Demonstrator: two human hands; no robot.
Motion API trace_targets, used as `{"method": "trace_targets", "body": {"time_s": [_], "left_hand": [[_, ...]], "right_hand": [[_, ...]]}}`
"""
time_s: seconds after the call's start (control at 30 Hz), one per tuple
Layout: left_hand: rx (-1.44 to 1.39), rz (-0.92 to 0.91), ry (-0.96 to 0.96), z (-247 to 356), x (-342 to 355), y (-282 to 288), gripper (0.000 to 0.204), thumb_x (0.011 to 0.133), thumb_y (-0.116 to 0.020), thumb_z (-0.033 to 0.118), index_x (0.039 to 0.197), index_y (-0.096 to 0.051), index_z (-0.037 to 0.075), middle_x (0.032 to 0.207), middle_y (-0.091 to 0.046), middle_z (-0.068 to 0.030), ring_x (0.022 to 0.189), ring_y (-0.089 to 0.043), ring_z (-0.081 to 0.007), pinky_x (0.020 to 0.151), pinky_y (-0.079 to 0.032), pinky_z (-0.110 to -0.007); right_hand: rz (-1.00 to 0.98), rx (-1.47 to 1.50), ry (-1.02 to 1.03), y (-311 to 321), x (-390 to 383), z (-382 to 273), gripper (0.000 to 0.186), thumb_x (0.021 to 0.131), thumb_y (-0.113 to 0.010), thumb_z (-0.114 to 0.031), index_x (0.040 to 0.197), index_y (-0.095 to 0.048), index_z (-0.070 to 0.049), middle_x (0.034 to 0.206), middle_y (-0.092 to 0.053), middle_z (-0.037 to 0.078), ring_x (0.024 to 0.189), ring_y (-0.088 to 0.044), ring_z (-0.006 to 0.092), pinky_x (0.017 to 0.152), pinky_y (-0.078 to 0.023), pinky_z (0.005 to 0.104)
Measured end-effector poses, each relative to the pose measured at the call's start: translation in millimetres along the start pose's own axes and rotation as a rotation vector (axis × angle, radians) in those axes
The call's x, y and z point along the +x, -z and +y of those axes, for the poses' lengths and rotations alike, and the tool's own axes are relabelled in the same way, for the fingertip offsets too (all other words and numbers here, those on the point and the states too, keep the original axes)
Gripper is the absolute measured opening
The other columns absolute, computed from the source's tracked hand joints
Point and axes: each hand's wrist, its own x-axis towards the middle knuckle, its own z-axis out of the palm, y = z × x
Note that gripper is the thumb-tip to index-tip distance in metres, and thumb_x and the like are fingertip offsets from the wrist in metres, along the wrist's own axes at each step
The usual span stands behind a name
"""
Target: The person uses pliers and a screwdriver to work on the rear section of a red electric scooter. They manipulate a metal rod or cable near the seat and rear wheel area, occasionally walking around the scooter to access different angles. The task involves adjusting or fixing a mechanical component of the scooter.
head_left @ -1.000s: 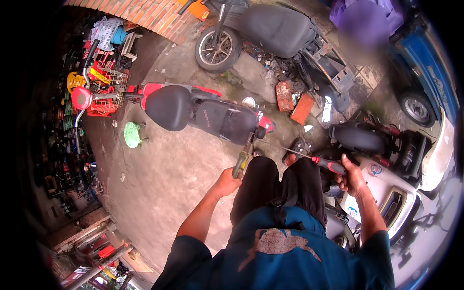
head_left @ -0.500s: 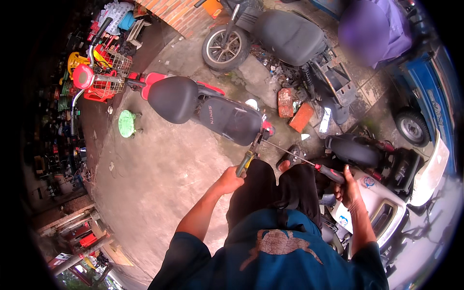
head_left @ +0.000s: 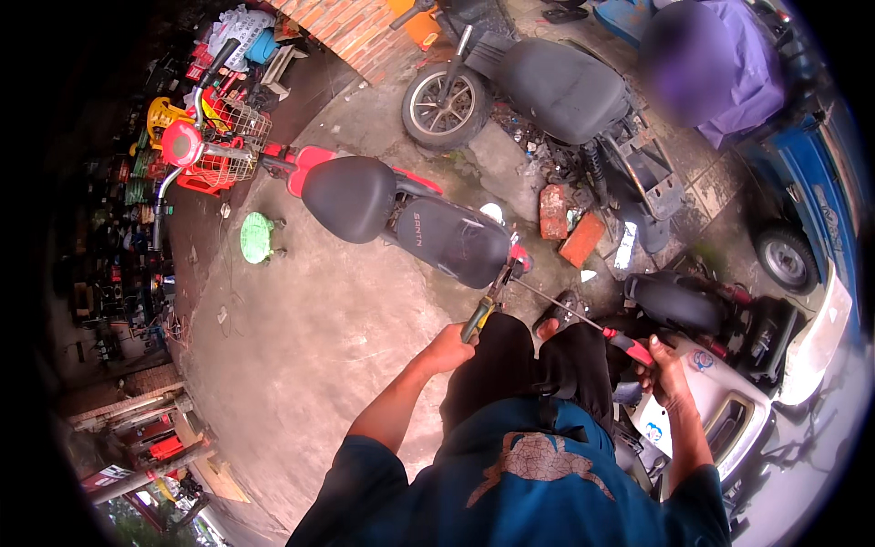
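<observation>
My left hand (head_left: 446, 348) is closed round the yellow-and-dark handles of a pair of pliers (head_left: 478, 316). The jaws reach the rear end of a red electric scooter (head_left: 453, 244) with a black seat and a flat black rear pad. A long screwdriver (head_left: 629, 346) with a red-and-dark handle is gripped in my right hand (head_left: 668, 373). Its thin shaft slants up and left, and the tip meets the scooter's tail close to the plier jaws. What exactly the jaws and tip touch is too small to make out.
A pale scooter body (head_left: 697, 397) lies close by my right arm. Beyond the red scooter are broken bricks (head_left: 581, 239), a partly stripped black scooter (head_left: 561, 91) and a blue vehicle (head_left: 816, 205). A green stool (head_left: 257, 238) stands to the left.
The screwdriver's handle has turned in my right hand, showing more red now, and the fingers have shifted on it. The whole view has swung slightly. The pliers stay at the scooter's tail.
</observation>
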Motion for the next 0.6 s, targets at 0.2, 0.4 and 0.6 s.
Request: {"method": "trace_targets", "body": {"time_s": [0.2,0.4,0.6], "left_hand": [[-0.020,-0.028,-0.009,-5,1,5,0.008,0.074,-0.059,0.002,0.082,-0.059,0.002,0.076,-0.057,-0.0010,0.074,-0.054,-0.0123,0.069,-0.045,-0.029],[-0.013,-0.017,-0.022,3,-3,7,0.012,0.072,-0.059,0.002,0.084,-0.059,0.002,0.076,-0.057,-0.0022,0.074,-0.054,-0.0135,0.069,-0.045,-0.030],[-0.027,-0.021,-0.036,-10,0,5,0.013,0.071,-0.059,0.004,0.084,-0.058,0.002,0.076,-0.058,-0.0040,0.075,-0.055,-0.0157,0.069,-0.046,-0.032]], "right_hand": [[0.151,-0.717,0.885,-7,8,16,0.045,0.083,-0.075,-0.019,0.120,-0.056,-0.003,0.097,-0.058,0.003,0.081,-0.056,0.0102,0.061,-0.048,0.0242],[0.140,-0.009,0.214,-10,11,10,0.054,0.092,-0.062,-0.041,0.128,-0.051,-0.002,0.087,-0.062,0.007,0.057,-0.058,0.0135,0.045,-0.045,0.0222],[-0.109,-0.085,-0.074,-5,10,3,0.049,0.093,-0.058,-0.044,0.119,-0.058,-0.002,0.079,-0.066,0.009,0.046,-0.052,0.0108,0.037,-0.031,0.0206]]}}
